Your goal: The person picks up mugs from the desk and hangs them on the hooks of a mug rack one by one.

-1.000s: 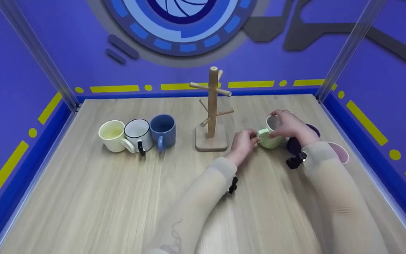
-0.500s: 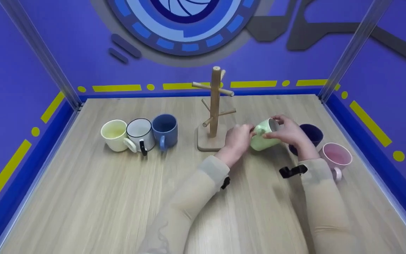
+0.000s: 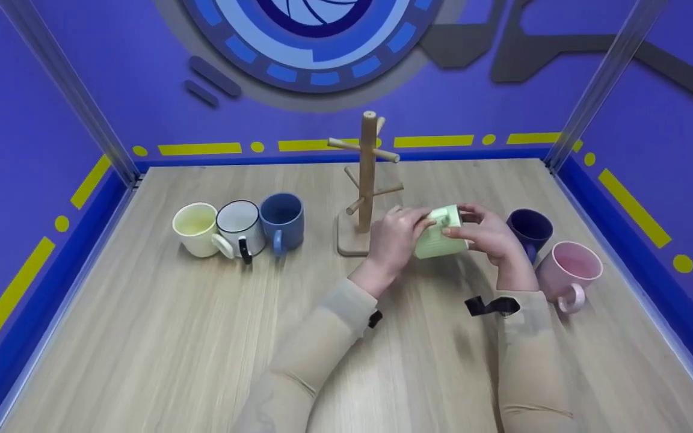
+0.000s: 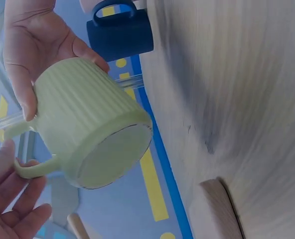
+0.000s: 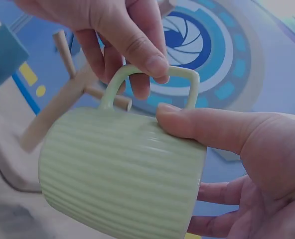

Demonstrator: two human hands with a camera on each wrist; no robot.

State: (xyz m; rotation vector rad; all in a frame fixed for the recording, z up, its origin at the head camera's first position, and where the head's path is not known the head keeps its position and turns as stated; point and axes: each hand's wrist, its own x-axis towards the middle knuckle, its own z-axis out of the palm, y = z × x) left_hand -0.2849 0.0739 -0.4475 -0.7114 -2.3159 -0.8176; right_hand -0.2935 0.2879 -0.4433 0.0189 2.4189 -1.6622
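While the left fingers [image 5: 148,60] pinch the handle [image 5: 194,87] of the green mug [image 5: 120,167], the right fingers [image 5: 180,122] clamp its rim [image 5: 200,167]

There are six mugs [image 3: 437,245], one wooden mug tree [image 3: 367,174] with six visible pegs [image 3: 388,189], one worktop [image 3: 142,337], two hands [image 3: 390,239], two sleeves [image 3: 316,343] and two black wrist fittings [image 3: 504,306].
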